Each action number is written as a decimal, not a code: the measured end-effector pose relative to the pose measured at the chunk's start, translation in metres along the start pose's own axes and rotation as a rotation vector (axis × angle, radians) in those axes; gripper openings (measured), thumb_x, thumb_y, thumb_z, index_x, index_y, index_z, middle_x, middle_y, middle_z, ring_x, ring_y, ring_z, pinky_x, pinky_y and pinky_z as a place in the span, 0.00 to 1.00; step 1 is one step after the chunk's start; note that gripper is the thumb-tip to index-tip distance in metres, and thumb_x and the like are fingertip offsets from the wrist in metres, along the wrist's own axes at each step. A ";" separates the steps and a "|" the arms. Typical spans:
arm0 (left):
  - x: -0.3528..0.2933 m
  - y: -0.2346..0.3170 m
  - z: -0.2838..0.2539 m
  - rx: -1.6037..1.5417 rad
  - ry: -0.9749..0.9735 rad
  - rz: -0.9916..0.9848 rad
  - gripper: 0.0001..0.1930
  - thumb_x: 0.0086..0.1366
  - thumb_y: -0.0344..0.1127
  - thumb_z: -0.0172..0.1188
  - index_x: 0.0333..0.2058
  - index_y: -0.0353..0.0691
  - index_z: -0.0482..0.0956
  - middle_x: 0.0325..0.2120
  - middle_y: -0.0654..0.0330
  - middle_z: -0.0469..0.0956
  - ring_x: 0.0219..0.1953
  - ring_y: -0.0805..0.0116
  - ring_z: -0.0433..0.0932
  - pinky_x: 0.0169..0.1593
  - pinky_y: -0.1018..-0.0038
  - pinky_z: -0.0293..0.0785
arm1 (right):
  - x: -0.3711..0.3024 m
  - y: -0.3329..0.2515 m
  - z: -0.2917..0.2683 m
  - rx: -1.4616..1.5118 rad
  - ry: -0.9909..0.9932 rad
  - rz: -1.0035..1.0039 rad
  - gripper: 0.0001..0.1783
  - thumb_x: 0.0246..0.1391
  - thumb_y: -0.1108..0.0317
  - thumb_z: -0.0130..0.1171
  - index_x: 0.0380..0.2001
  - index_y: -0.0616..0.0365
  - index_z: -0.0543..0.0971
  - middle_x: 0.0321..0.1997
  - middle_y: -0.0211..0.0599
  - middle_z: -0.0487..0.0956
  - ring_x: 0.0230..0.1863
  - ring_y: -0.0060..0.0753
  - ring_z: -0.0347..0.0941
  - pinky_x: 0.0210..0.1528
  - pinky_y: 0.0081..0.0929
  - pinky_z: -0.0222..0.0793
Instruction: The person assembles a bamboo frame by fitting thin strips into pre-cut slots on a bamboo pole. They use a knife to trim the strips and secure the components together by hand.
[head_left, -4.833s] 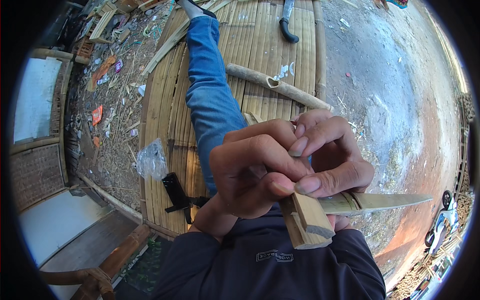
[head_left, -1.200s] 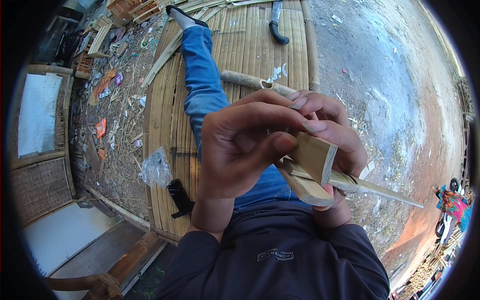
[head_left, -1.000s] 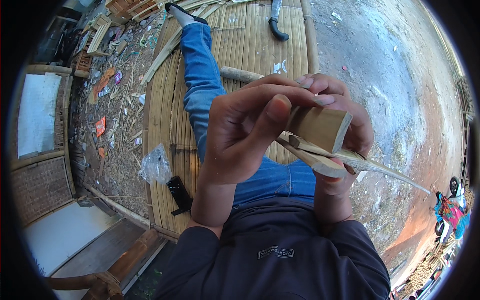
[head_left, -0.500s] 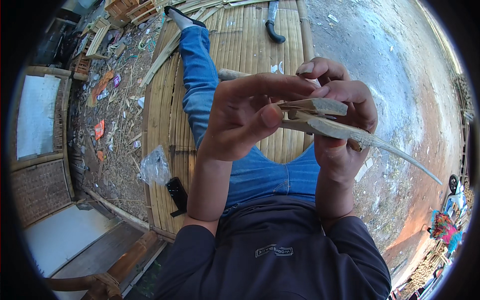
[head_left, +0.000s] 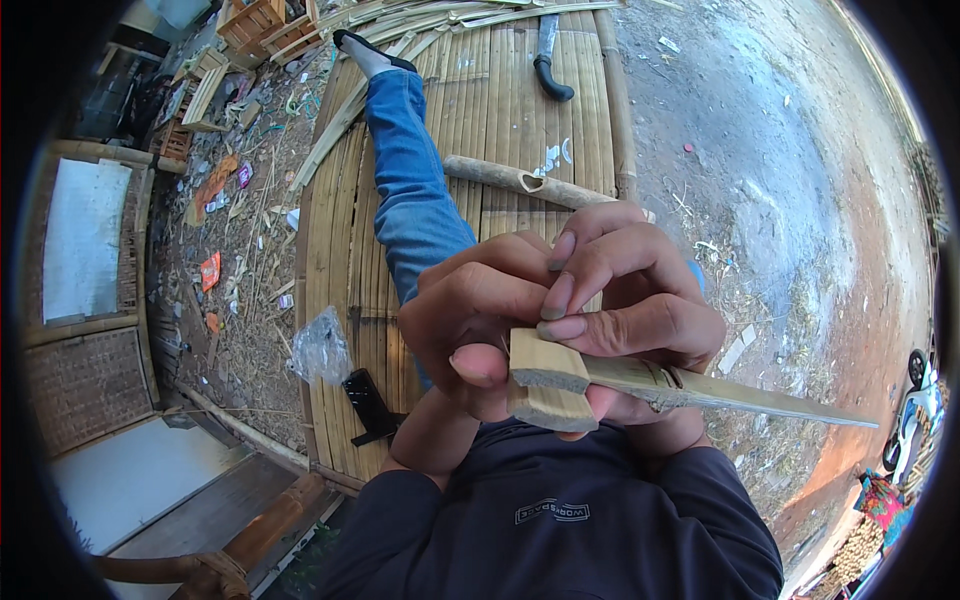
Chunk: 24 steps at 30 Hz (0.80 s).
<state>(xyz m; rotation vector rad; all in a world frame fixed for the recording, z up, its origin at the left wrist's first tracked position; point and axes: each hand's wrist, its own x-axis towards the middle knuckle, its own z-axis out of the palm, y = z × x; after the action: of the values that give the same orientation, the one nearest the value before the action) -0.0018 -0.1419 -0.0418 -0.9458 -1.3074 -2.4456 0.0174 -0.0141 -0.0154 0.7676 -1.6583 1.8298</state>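
Observation:
Both hands are closed in front of my chest on split bamboo. My left hand (head_left: 465, 315) grips two short, thick bamboo pieces from the left, its thumb beside their ends. The upper bamboo piece (head_left: 545, 360) lies over the lower bamboo piece (head_left: 552, 406), with cut ends facing me and a narrow gap between them. My right hand (head_left: 650, 310) pinches from above and the right, fingertips on the upper piece. Out of its grip a long bamboo strip (head_left: 760, 398) tapers to the right. Where the strip meets the short pieces is partly hidden by fingers.
Beneath me is a slatted bamboo bench (head_left: 500, 110). On it lie a notched bamboo tube (head_left: 535, 183), a dark-handled knife (head_left: 548, 75), a black phone-like object (head_left: 368, 402) and a clear plastic bag (head_left: 321, 347). Long bamboo strips (head_left: 440, 22) lie across the far end.
My hands have come down closer to my chest, still holding the bamboo. The pieces have turned, so their cut ends now point toward me. The notched tube shows more.

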 end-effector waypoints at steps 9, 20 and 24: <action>0.004 -0.009 -0.011 0.030 -0.124 0.171 0.28 0.66 0.57 0.54 0.33 0.29 0.77 0.26 0.49 0.78 0.28 0.61 0.80 0.33 0.67 0.77 | -0.004 -0.006 0.006 -0.039 0.015 0.025 0.18 0.50 0.48 0.67 0.31 0.51 0.79 0.36 0.36 0.76 0.42 0.36 0.72 0.49 0.40 0.66; 0.009 0.002 -0.005 0.094 -0.104 0.160 0.29 0.65 0.57 0.55 0.32 0.29 0.78 0.25 0.49 0.78 0.28 0.60 0.80 0.34 0.65 0.78 | -0.005 -0.012 0.012 0.001 0.088 0.100 0.11 0.40 0.66 0.71 0.27 0.52 0.79 0.37 0.36 0.79 0.39 0.37 0.71 0.44 0.35 0.68; 0.011 0.004 -0.004 0.082 -0.110 0.147 0.29 0.64 0.58 0.55 0.32 0.29 0.78 0.25 0.49 0.78 0.28 0.60 0.79 0.34 0.66 0.78 | -0.007 -0.008 0.009 0.006 0.043 0.087 0.15 0.46 0.53 0.69 0.29 0.50 0.79 0.37 0.35 0.78 0.42 0.37 0.71 0.47 0.37 0.66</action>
<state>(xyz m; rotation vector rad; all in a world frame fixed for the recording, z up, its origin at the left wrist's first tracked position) -0.0102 -0.1467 -0.0342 -1.1267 -1.3109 -2.2417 0.0290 -0.0227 -0.0143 0.6639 -1.6839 1.8975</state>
